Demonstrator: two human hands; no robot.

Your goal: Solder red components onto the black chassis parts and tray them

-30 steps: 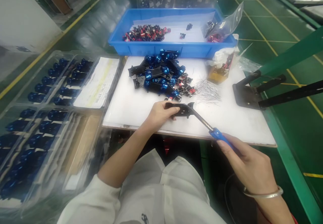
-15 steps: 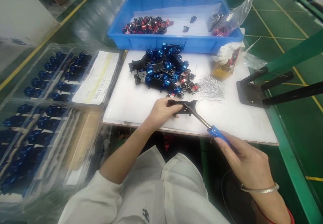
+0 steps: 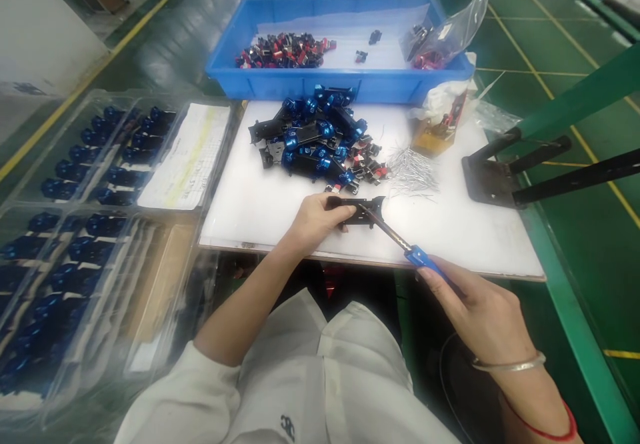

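Thumb and fingers of the left hand (image 3: 317, 223) close on the left end of a flat black plate with notched edges (image 3: 369, 212), which is just inside the near edge of the white rectangular table (image 3: 475, 237), around its middle. The right hand (image 3: 483, 314) wraps the blue handle of a slim tool with a metal shaft (image 3: 417, 257); its tip points at the plate's face, though whether it touches cannot be told.

Beyond the plate, toward the table's far edge, lies a heap of black parts with shiny blue ends (image 3: 325, 129). Small red, black and silver clips (image 3: 369, 163) spill from its right side, beside a tangle of thin silvery wires (image 3: 413, 172). An amber box (image 3: 429, 141) sits near the far right corner, and a black metal bracket (image 3: 493, 181) stands at the right edge.

Along the far edge is a blue plastic tray (image 3: 270, 86) with a mound of red-and-black pieces (image 3: 285, 51). Off the left edge, clear compartmented trays (image 3: 70, 207) hold dark blue parts (image 3: 60, 189) beside a white paper sheet with a yellow stripe (image 3: 183, 157).
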